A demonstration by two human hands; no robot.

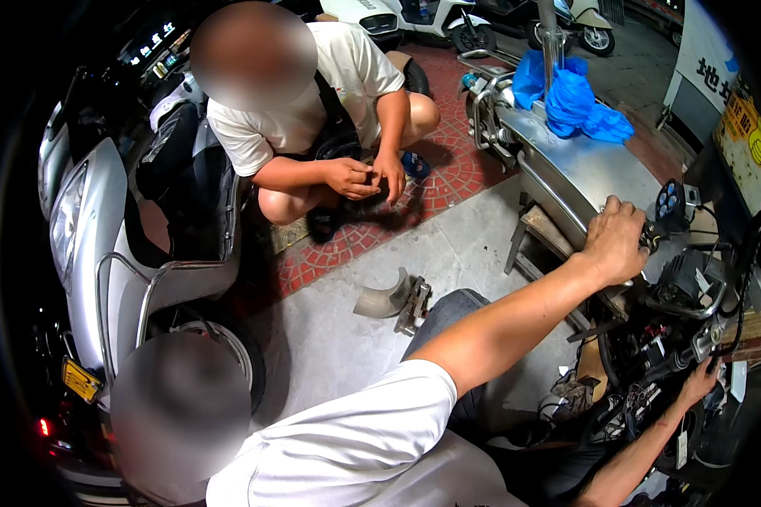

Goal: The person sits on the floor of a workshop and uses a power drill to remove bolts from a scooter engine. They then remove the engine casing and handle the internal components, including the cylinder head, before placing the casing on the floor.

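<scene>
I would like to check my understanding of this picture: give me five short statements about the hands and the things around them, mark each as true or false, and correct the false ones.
1. The left hand is higher in the picture than the right hand. True.
2. The curved metal piece lies on the red tiles. False: the curved metal piece is on the grey floor.
3. The squatting person wears a white top. True.
4. The blue plastic is on the floor. False: the blue plastic rests on the grey panel.
5. The yellow plate is in the lower left of the picture. True.
</scene>
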